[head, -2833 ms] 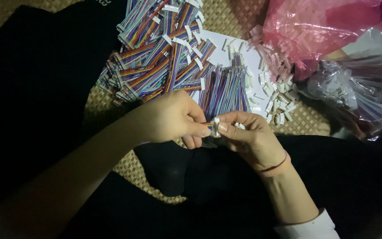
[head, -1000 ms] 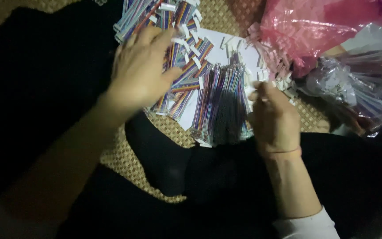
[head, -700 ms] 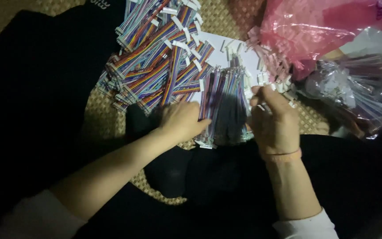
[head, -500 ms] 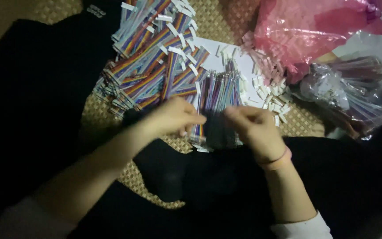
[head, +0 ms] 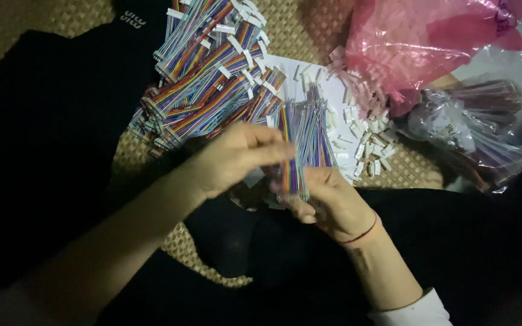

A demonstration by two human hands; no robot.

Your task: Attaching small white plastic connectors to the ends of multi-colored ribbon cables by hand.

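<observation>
Flanking both hands (head: 285, 175): ribbon-cable pile (head: 206, 78), white connectors (head: 364, 139), pink bag (head: 418, 42).

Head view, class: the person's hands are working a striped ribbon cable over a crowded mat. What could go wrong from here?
1. The small white connectors lie loose beside the pink bag; a brushing wrist could scatter them.
2. The left hand and right hand meet above the unfinished wire bundle; a dropped ribbon cable might mix into the finished cable pile.

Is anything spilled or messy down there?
Yes. Small white connectors lie scattered loose over the woven mat, beside the pink plastic bag, not in a tidy pile like the rainbow wires.
</observation>
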